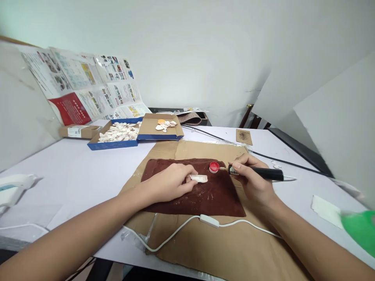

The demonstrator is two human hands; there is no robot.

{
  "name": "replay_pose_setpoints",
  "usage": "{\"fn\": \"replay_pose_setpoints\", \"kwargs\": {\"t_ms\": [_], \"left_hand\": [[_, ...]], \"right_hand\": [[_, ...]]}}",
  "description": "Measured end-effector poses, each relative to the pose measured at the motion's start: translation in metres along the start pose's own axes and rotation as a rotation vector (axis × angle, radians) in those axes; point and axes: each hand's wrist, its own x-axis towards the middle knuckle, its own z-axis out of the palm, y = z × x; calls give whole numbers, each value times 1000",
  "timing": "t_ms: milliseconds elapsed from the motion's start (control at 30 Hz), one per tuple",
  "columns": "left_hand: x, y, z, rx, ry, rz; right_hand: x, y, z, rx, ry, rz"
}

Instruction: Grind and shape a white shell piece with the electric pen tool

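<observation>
In the head view, the person's left hand (172, 183) lies over a brown cloth (227, 201), its grip closed on a small white piece (201, 178) pinched between thumb and fingers. The piece lies sideways just above the middle of the cloth, its free end toward the right. The right hand (253, 179) has its grip wrapped around a black pen-like tool (265, 173), pointing left. The tool's tip is at the red cap (214, 166) on the cloth; whether they touch cannot be told. White crumbs are scattered on the cloth, which is spread over cardboard (199, 246) on the desk (73, 168). A white cord (172, 236) with a switch (209, 221) runs across the cardboard, nearer the person. Farther back on the left, a blue box (113, 146) holds many pale pieces (120, 132); a few more lie in the lid (146, 136) beside it, next to an orange piece (161, 121).
</observation>
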Motion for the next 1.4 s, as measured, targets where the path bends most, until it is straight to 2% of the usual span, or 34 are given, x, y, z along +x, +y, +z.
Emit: {"fn": "replay_pose_setpoints", "kwargs": {"t_ms": [133, 267, 500, 700, 1067, 1400], "left_hand": [[17, -3, -13, -4, 77, -6], [43, -2, -17, 51, 103, 27], [72, -6, -10, 167, 91, 143], [78, -6, -12, 208, 56, 197], [81, -4, -17, 210, 48, 209], [81, -5, -18, 223, 30, 210]], "right_hand": [[1, -6, -4, -160, 47, -93], [5, -6, -8, -229, 74, -148], [11, -4, -10, -381, 17, -6], [13, 5, -9, -394, -21, 68], [13, 17, -10, -342, -32, 155], [16, 16, -8, -259, -48, 93]]}}
